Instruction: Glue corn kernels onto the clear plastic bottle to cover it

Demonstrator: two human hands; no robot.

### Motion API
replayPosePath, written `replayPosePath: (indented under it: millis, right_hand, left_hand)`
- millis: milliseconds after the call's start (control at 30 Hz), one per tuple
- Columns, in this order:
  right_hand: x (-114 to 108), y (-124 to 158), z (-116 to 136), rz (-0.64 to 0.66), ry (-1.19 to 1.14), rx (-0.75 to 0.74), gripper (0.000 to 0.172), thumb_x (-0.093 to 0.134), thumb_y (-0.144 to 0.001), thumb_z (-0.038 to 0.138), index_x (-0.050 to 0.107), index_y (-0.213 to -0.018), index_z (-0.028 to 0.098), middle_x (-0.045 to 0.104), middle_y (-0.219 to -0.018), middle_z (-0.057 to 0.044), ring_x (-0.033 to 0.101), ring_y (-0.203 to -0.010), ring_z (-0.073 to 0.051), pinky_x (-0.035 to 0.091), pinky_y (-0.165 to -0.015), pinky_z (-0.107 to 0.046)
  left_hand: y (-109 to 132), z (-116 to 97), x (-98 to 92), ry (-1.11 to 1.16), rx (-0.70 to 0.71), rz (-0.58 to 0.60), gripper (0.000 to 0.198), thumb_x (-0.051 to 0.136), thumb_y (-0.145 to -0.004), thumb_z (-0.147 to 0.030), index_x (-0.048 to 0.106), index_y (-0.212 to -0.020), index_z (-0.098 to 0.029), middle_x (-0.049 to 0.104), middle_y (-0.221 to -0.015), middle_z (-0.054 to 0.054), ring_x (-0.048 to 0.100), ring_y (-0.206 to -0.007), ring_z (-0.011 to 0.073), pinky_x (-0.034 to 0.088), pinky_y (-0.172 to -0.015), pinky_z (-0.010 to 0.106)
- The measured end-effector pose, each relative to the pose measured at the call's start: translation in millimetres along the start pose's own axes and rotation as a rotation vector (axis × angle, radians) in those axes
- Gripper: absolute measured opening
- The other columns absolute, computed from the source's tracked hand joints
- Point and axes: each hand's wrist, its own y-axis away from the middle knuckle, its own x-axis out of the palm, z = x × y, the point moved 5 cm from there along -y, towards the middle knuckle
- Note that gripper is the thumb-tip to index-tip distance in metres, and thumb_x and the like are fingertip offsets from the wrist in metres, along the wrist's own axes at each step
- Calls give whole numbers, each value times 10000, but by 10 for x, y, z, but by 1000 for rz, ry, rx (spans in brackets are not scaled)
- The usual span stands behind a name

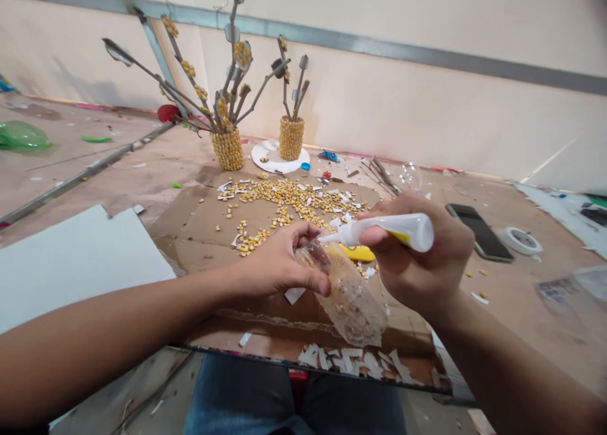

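My right hand [422, 264] is wrapped round a small white glue bottle [403, 231], tilted so its thin nozzle points left. The nozzle tip is right by the fingers of my left hand [279, 261]. Between thumb and fingers, my left hand pinches a crumpled, clear plastic piece [355, 305], smeared and cloudy, that hangs down to the right over the table's near edge. Whether the nozzle touches the plastic I cannot tell. Loose corn kernels [284, 198] lie behind my hands on a cardboard sheet [184, 217]. A yellow object [358, 253] lies partly hidden behind the plastic.
Two kernel-covered pots [227, 149] with twigs stand at the back, one on a white plate [265, 160]. On the right are a phone [478, 232] and a tape roll [520, 239]. White board [85, 264] lies left. Paper scraps [351, 361] line the near edge.
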Motion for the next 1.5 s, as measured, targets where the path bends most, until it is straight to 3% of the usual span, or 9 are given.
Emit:
replayPosePath:
  millis: [300,567,767,900,1133,1500]
  right_hand:
    - [-52,-4,-17,29,5,11,196,766,-985,352,709,-814,275,621,-580,39,505,-445,-122,353,-391,-301]
    - [-80,-7,-41,-52,-7,2,197,762,-992,381,716,-862,240,702,-681,21,593,-529,-116,446,-472,-272]
    - [-39,-6,-49,5,-67,5,157,756,-994,401,758,-944,253,758,-779,-10,641,-578,-138,492,-496,-283]
    - [-20,4,-52,38,-55,-3,203,755,-989,456,763,-954,256,747,-752,0,614,-540,-124,475,-468,-271]
    - [-41,21,-95,25,-58,-3,205,771,-974,453,760,-968,249,724,-721,12,620,-543,-132,462,-464,-272]
    - [-55,39,-121,-5,-63,-22,171,791,-958,430,764,-975,263,752,-760,-14,634,-552,-153,450,-453,-297]
  left_hand:
    - [-6,-5,-24,16,10,44,836,1080,-461,-434,654,-1124,-155,753,-1058,80,706,-966,253,531,-868,328]
    - [8,-45,-15,25,11,25,843,1085,-423,-496,648,-1059,-158,735,-941,44,669,-854,206,501,-819,307]
    - [3,-44,-2,9,18,42,802,1075,-464,-373,651,-1111,-164,739,-1068,66,689,-993,253,528,-860,322]
    - [-10,-34,-8,26,21,52,780,1075,-443,-306,660,-1088,-166,734,-1032,40,677,-953,225,524,-854,306]
    - [7,-40,-2,61,1,32,792,1066,-448,-312,646,-1104,-168,740,-1120,76,683,-1057,269,514,-895,322]
    - [5,-68,-18,3,14,18,787,1069,-426,-323,658,-1079,-166,738,-1035,46,687,-982,249,514,-886,335]
